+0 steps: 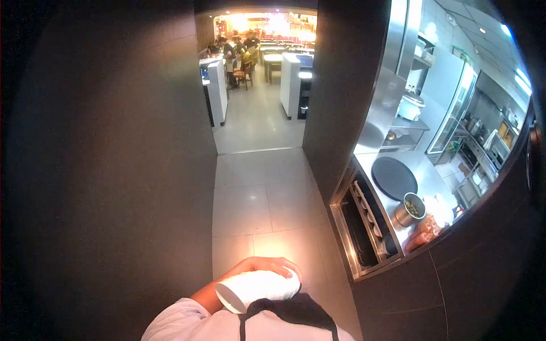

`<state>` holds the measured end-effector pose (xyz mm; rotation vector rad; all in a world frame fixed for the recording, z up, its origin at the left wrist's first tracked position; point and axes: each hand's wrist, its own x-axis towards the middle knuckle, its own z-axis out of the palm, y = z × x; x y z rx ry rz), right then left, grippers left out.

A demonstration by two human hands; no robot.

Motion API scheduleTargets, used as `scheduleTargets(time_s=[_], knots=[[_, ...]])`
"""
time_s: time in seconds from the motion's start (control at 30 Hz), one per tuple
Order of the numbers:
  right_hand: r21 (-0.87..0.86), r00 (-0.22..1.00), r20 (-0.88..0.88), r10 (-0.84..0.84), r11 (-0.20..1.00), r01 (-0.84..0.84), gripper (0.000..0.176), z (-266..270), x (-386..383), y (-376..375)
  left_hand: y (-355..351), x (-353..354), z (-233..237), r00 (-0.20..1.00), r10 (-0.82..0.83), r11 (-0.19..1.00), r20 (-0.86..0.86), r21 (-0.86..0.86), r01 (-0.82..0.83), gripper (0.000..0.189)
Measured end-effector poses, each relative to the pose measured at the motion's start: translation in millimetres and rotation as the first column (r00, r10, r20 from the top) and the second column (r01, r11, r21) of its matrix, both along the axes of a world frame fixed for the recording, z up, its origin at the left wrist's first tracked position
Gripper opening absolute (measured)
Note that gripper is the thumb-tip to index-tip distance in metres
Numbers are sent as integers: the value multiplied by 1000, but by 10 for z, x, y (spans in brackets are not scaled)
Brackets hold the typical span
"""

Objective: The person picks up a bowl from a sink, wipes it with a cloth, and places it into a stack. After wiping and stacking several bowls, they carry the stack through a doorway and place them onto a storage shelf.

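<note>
My left hand (272, 264) is wrapped over the top of a white cylinder (259, 288), holding it sideways against my chest. The cylinder's smooth oval end points left. The frame does not show whether it is a roll or a stack of white dishes. My left forearm reaches in from the lower left, out of a white sleeve (179, 318). A black apron (301, 310) lies just below the cylinder. My right hand is outside the picture.
A tiled corridor (242, 207) runs ahead between dark walls (119, 148), toward a dining room with tables and several people. At right, a serving hatch ledge holds a round black tray (394, 178), a metal pot (408, 210) and reddish wrapped items (424, 233).
</note>
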<state>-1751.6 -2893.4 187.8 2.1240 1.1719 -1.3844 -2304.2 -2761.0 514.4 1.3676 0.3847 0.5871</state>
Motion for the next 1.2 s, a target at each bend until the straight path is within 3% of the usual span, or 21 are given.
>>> scheduleTargets(time_s=[0.13, 0.27, 0.3, 0.33, 0.37, 0.4, 0.43, 0.47, 0.5, 0.57, 0.67, 0.7, 0.73, 0.77, 0.8, 0.83, 0.87, 0.9, 0.93, 1.0, 1.2], knots=[[29, 991, -72, 117, 993, -115, 44, -47, -544, 1185, 779, -312, 159, 992, 96, 995, -83, -30, -98, 45], [166, 924, -69, 376, 918, -361, 41, -392, -1084, 3013, 1514, -613, 228, 975, 177, 982, -133, -40, -184, 44], [233, 816, 2, 579, 793, -563, 40, -606, -1241, 3666, 1666, -703, 226, 971, 193, 979, -139, -45, -201, 44], [269, 584, 148, 798, 536, -800, 40, -775, -1400, 4342, 1798, -797, 226, 967, 213, 973, -140, -58, -223, 44], [294, 376, 306, 875, 289, -911, 39, -860, -1624, 4986, 1935, -902, 213, 963, 230, 968, -139, -70, -241, 44], [381, 351, 442, 826, 182, -907, 39, -877, -1942, 5695, 2074, -998, 192, 961, 242, 963, -136, -86, -255, 44], [698, 895, 195, 400, 585, -414, 30, -217, -2481, 6149, 2224, -1113, 165, 958, 256, 958, -131, -98, -269, 44], [794, 873, 201, 445, 448, -411, 29, 37, -2912, 6759, 2382, -1242, 139, 955, 269, 954, -126, -106, -282, 43], [880, 887, -38, 461, 436, -189, 25, 268, -3286, 7256, 2552, -1386, 105, 953, 278, 950, -122, -111, -291, 43], [815, 847, -376, 376, 569, 109, 21, 791, -4104, 7898, 2887, -1706, 32, 950, 292, 945, -114, -118, -305, 43], [959, 780, -90, 619, 266, -100, 18, 1565, -5002, 8062, 3449, -2299, -67, 950, 295, 945, -99, -117, -305, 43], [935, 736, -173, 655, 344, -87, 18, 1685, -5175, 8002, 3662, -2510, -67, 953, 290, 947, -91, -116, -299, 43], [919, 715, -30, 699, 300, -255, 19, 1626, -5291, 8031, 3889, -2722, -53, 957, 278, 952, -85, -111, -286, 42], [888, 690, -55, 721, 352, -297, 21, 1527, -5352, 7992, 4112, -2927, -30, 962, 262, 957, -82, -107, -270, 42], [885, 700, -57, 712, 360, -295, 23, 1058, -5286, 7991, 4344, -3121, -9, 967, 242, 963, -80, -104, -249, 42], [748, 751, -157, 642, 574, -335, 28, 1012, -5218, 7836, 4585, -3303, 9, 972, 219, 969, -81, -98, -227, 42], [705, 783, -179, 596, 633, -321, 33, 538, -5029, 7748, 4817, -3462, 20, 977, 196, 974, -81, -97, -203, 42], [631, 720, -225, 657, 661, -406, 36, -111, -4661, 7714, 5048, -3614, 19, 983, 167, 980, -80, -100, -175, 42], [552, 823, -143, 550, 734, -395, 32, -120, -4492, 7387, 5265, -3750, 21, 987, 141, 983, -77, -106, -148, 42], [379, 911, -69, 407, 855, -353, 33, -2, -4464, 7274, 5699, -3990, 31, 994, 89, 987, -68, -131, -97, 41], [159, 975, -36, 221, 964, -213, 36, 138, -5040, 7997, 7088, -4727, -129, 998, 28, 982, -58, -185, -38, 41]])
